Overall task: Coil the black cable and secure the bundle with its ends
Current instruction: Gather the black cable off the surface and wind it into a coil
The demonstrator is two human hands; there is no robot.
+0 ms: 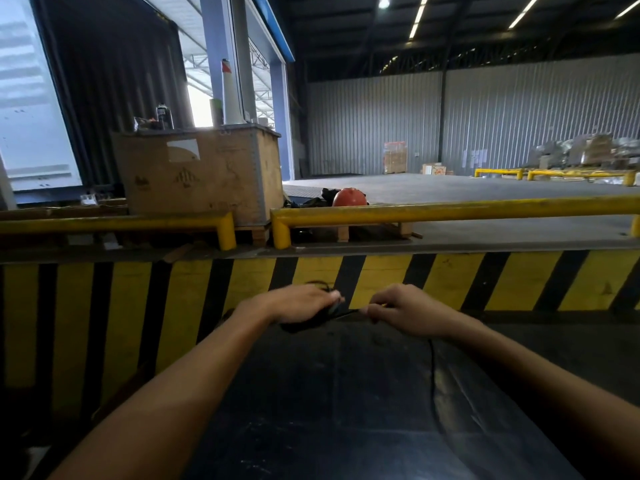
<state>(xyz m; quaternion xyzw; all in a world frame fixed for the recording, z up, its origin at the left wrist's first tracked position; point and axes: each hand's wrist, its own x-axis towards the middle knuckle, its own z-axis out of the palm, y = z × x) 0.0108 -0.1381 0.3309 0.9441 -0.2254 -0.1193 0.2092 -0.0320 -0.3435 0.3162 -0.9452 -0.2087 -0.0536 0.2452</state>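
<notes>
My left hand (pixel 298 303) is closed around a small bundle of the black cable (pixel 343 314), with a loop showing above the fingers and the coil poking out below the palm. A short taut stretch of cable runs across to my right hand (pixel 401 308), which pinches it. From the right hand a loose length of the cable hangs down over the dark surface. Both hands hover just in front of a yellow and black striped wall, a hand's width apart.
A dark flat surface (pixel 329 410) lies under my forearms. Behind the striped dock wall (pixel 173 289) run yellow guard rails (pixel 450 209), a large cardboard crate (pixel 201 174) on a pallet, and an orange helmet (pixel 349 197). The warehouse floor stretches beyond.
</notes>
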